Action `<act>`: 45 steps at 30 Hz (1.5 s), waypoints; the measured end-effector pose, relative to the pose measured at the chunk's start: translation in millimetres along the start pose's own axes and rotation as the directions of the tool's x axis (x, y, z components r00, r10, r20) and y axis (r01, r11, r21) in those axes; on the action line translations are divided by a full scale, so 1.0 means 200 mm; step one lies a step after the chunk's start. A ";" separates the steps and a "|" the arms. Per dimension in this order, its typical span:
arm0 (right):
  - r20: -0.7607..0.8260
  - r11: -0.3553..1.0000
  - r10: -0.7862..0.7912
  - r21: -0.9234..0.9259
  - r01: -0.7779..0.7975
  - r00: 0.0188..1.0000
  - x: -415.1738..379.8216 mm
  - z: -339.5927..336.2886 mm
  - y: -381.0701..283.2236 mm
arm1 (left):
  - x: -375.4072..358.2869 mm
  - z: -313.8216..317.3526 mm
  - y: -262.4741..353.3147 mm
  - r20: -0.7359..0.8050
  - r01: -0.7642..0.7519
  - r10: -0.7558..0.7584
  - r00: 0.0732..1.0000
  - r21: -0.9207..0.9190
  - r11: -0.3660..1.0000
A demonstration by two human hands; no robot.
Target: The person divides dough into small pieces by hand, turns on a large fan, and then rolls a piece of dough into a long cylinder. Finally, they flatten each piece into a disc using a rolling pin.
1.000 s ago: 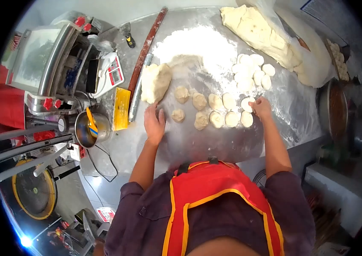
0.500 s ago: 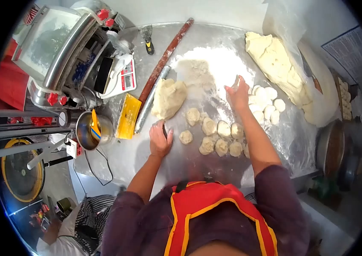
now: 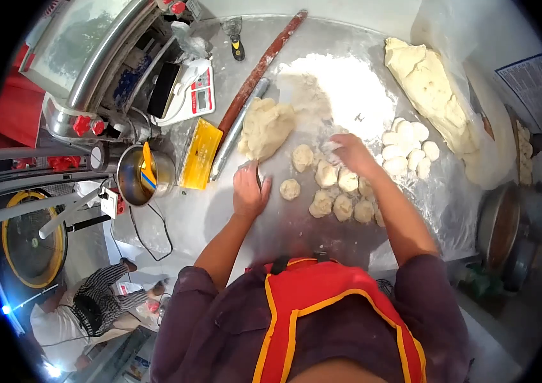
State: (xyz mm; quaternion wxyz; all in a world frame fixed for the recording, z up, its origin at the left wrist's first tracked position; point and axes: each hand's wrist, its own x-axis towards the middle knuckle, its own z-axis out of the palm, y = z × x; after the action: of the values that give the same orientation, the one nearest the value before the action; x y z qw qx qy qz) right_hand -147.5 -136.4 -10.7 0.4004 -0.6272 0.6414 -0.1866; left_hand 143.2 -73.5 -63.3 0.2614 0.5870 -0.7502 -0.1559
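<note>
My left hand [image 3: 250,190] rests near the lower end of a big dough lump [image 3: 266,129], its fingers closed around a thin dark-edged item, mostly hidden. My right hand [image 3: 354,155] is over the upper row of small dough pieces [image 3: 326,173], fingers bent together and pointing left, with a whitish blur at the tips. What it holds is too small to tell. Loose flour [image 3: 347,89] lies beyond it. To its right is a cluster of smooth dough balls [image 3: 405,142]. One piece [image 3: 289,189] sits apart, right of my left hand.
A red rolling pin [image 3: 261,70], metal rod [image 3: 240,127], yellow scraper [image 3: 201,153], scale [image 3: 201,97] and metal pot [image 3: 132,185] stand left. A long dough slab [image 3: 429,86] lies right. Another person [image 3: 70,322] is at lower left, beyond the table [image 3: 220,217].
My right hand has moved from the flour toward me, over the small dough pieces, its fingers now pointing left. My left hand stays by the big lump. The view has shifted; the other person shows more.
</note>
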 end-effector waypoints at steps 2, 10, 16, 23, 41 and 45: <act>0.076 0.997 -0.057 -0.051 0.061 0.995 -0.10 -0.01 -0.11 | -0.01 0.02 -0.01 0.011 0.012 -0.011 1.000 -0.016 1.000; -0.054 0.990 0.064 -0.119 -0.070 0.996 -0.62 -0.26 0.24 | -0.03 0.02 -0.03 0.027 0.007 -0.007 1.000 -0.003 1.000; -0.175 0.948 0.060 -0.297 -0.111 0.983 -0.73 -0.27 0.36 | -0.02 0.01 -0.02 0.017 -0.010 0.010 1.000 0.012 1.000; -0.114 0.909 -0.210 -0.388 0.151 0.971 -0.42 -0.14 0.13 | -0.02 0.00 -0.01 0.028 0.014 -0.014 1.000 0.007 1.000; -0.077 0.901 0.328 0.326 -0.287 0.942 0.30 0.05 0.14 | 0.00 -0.02 0.00 0.008 0.043 -0.042 0.999 -0.050 0.998; 0.090 0.985 0.129 0.106 -0.138 0.988 -0.04 0.11 -0.20 | -0.02 0.01 -0.03 -0.033 -0.019 0.017 0.999 -0.050 0.999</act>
State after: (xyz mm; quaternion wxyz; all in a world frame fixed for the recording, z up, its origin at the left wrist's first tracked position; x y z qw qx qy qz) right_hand -104.7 -127.7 8.1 0.4728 -0.5665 0.6534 -0.1690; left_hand 147.6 -71.7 -68.2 0.2894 0.5760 -0.7470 -0.1627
